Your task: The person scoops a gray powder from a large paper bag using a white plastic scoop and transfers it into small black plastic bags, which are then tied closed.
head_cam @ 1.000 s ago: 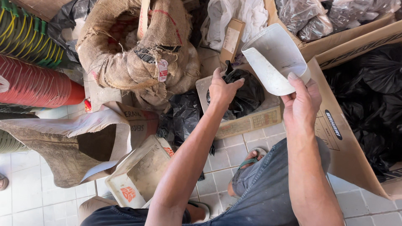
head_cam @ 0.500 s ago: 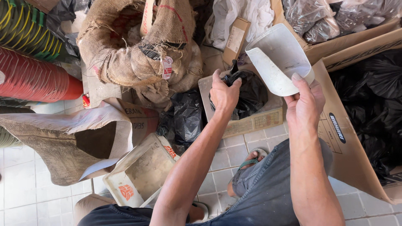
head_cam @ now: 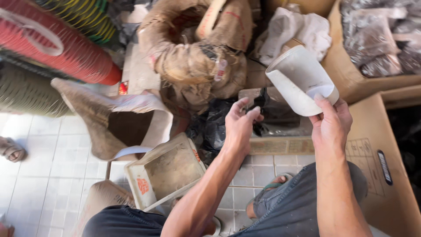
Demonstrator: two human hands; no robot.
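White scoop (head_cam: 298, 81) | mouth up-left, long axis diagonal | right hand (head_cam: 330, 123) grips base | left hand (head_cam: 240, 125) pinches black bag (head_cam: 263, 105)

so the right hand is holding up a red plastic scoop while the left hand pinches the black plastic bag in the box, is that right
Not quite: the scoop is white, not red. The head view shows the right hand holding it up by its lower end, while the left hand pinches the black plastic bag in the box with its fingers. The red things are the stacked items at the upper left.
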